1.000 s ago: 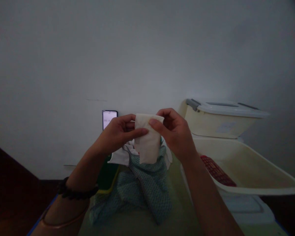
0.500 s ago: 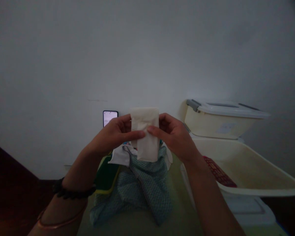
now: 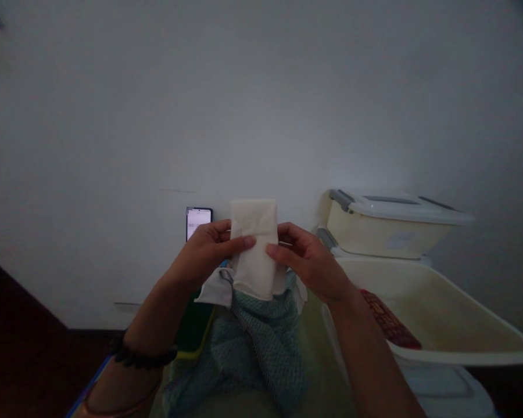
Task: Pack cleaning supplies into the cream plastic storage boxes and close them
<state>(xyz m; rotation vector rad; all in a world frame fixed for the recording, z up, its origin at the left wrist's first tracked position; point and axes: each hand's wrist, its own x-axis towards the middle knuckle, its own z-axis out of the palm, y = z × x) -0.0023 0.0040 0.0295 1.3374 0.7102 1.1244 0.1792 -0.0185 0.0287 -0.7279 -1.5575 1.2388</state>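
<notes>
A folded white cloth (image 3: pixel 257 267) is held up between both hands, above a crumpled blue-green textured cloth (image 3: pixel 261 342). My left hand (image 3: pixel 209 247) grips its left edge, thumb across the front and fingers behind. On the opposite edge, my right hand (image 3: pixel 305 255) pinches it with the thumb in front. Another white piece of fabric (image 3: pixel 215 287) lies at the top of the blue-green cloth, below the left hand. The fingertips behind the folded cloth are hidden.
A phone (image 3: pixel 199 223) with a lit screen leans against the wall. Left of the cloths lies a dark green item with a yellow edge (image 3: pixel 194 328). At right stand a lidded box (image 3: pixel 387 232) and a white basin (image 3: pixel 444 302) holding a red patterned item (image 3: pixel 390 319).
The whole scene sits slightly lower in the picture. The folded cloth has tilted a little, and the thumbs have moved apart, the right one towards the cloth's right edge.
</notes>
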